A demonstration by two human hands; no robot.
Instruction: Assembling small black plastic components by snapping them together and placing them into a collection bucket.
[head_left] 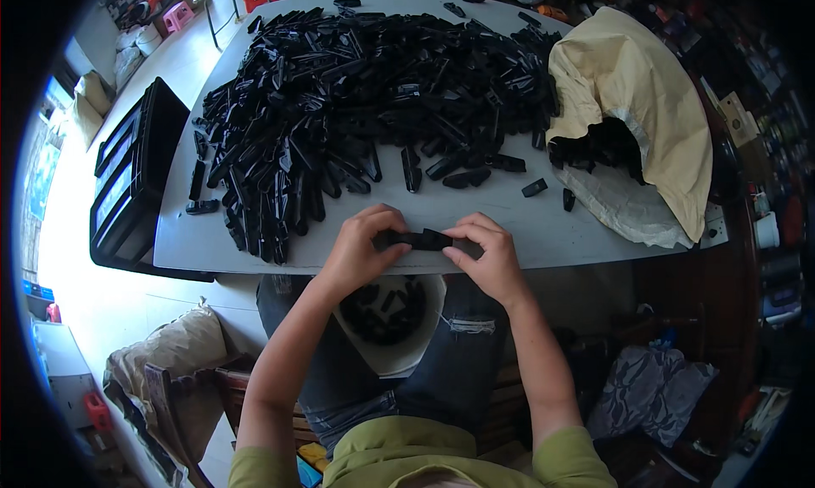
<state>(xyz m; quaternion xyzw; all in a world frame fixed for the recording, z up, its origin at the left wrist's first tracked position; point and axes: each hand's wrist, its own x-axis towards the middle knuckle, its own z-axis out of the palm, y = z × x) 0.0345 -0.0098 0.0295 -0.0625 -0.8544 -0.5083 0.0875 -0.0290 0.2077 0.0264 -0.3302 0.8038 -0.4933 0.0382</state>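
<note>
I hold a black part (433, 238) on the near side of the heap (340, 89), apart from it. I judge it light and stiff, probably hard plastic and not very fragile, though its smooth faces might slip; its two ends seem the best hold. It lies crosswise between my hands: my left hand (360, 240) curls round its left end, thumb against fingers, and my right hand (496, 255) pinches the other end, thumb and fingertips barely parted around it. Whether it is one piece or two, I cannot tell.
</note>
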